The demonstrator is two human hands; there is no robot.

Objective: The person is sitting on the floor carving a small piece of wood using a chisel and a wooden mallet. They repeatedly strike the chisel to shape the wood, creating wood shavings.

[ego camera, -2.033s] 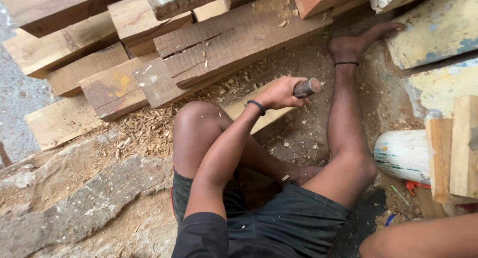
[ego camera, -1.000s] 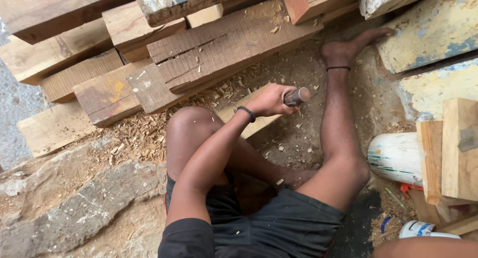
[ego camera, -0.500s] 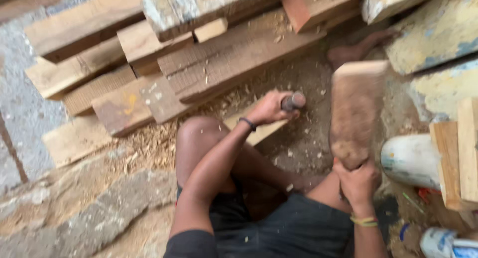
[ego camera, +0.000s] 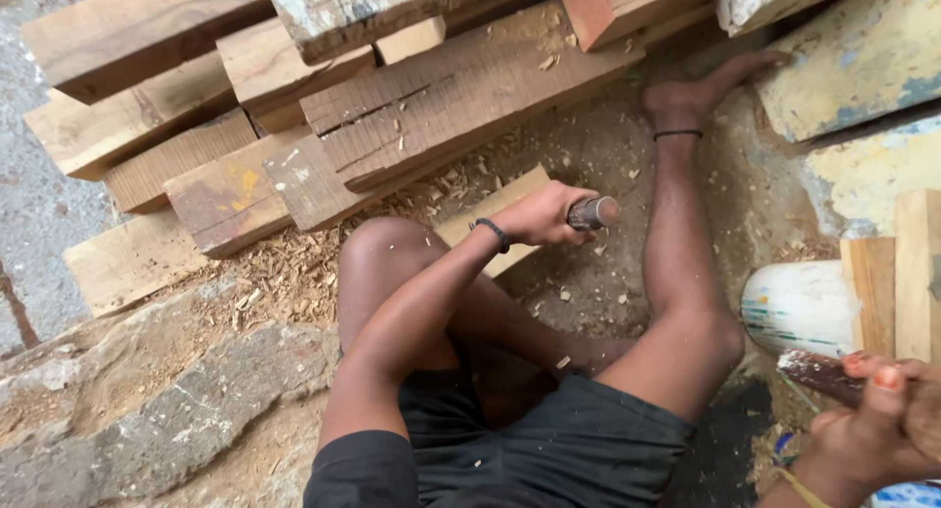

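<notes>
Gone from centre since half a second back: wooden slab. Left hand [ego camera: 541,217] clamped on chisel handle [ego camera: 594,213]; right hand [ego camera: 882,425] closed around dark stick [ego camera: 818,374]. No carving visibly begun.

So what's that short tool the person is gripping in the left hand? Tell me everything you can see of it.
The tool looks like a chisel handle: a short, round, dark brown shaft, probably wood, with a paler, worn flat end facing right. Only that butt end shows; the rest is hidden inside the left hand, which is closed in a fist around it. It lies roughly level, held above a pale wooden block on the chip-strewn ground, between the person's knees. Any blade is out of sight. Nothing but the hand touches the visible part.
</notes>
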